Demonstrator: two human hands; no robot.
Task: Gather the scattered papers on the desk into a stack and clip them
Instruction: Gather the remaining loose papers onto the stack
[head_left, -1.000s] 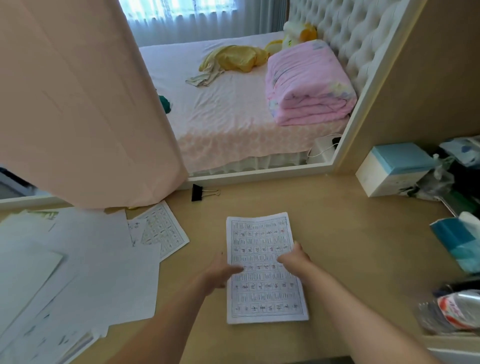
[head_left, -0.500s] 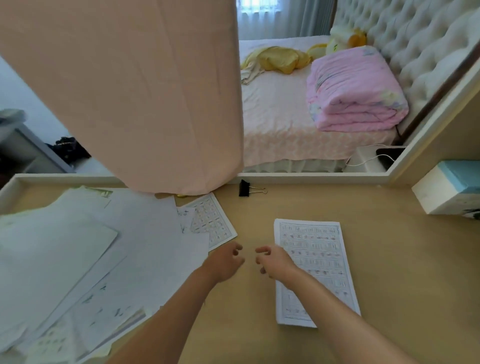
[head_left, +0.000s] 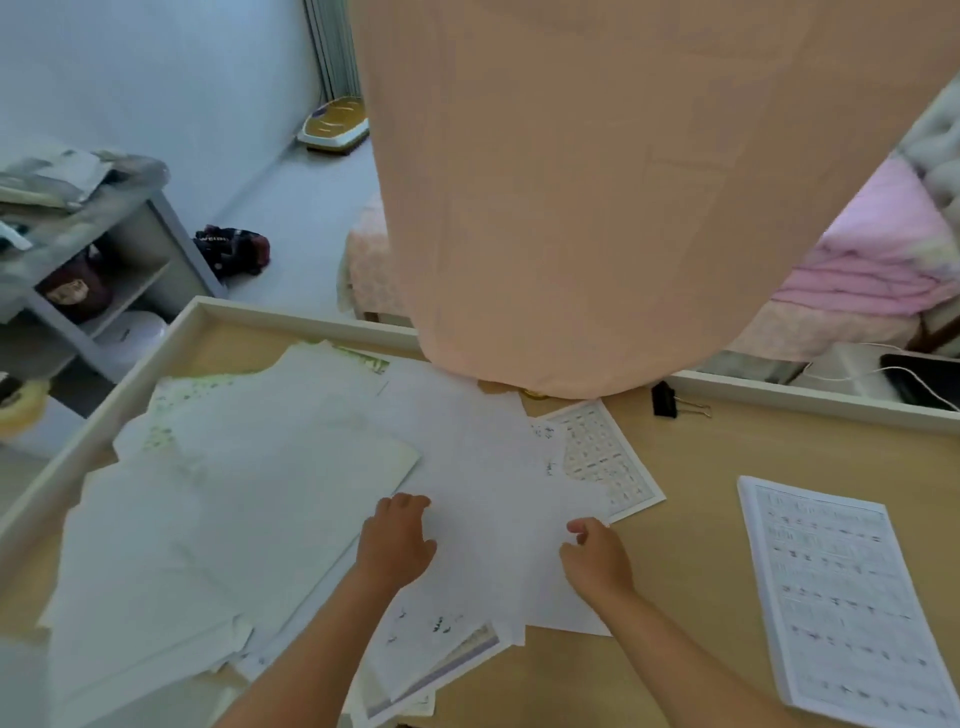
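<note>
- Left hand (head_left: 396, 540) palm-down on the scattered papers (head_left: 270, 499), fingers loosely curled, gripping nothing visible.
- Right hand (head_left: 597, 564) also on the loose sheets, at the right-hand edge of the white sheet (head_left: 498, 499) lying between the 2 hands; fingers bent, thumb tucked in near that edge. Cannot tell whether a sheet is pinched or merely touched.
- Scattered papers spread mostly to the left of and beyond the left hand, overlapping at odd angles, a few corners poking out below both forearms.
- 1 printed grid sheet (head_left: 605, 462) partly covered by the white sheet, just beyond the right hand.
- Neat stack (head_left: 841, 597) of printed pages lying flat to the right of the right hand, apart from the loose pile, its edges squared.
- Black binder clip (head_left: 665, 400) well beyond the right hand, near the far rim of the desk (head_left: 691, 525), touching no paper, wire handles pointing right.
- Peach curtain (head_left: 597, 197) hanging beyond both hands, its hem brushing the far end of the loose papers.
- Grey shelf unit (head_left: 140, 244) far off to the left of the left hand, past the desk edge.
</note>
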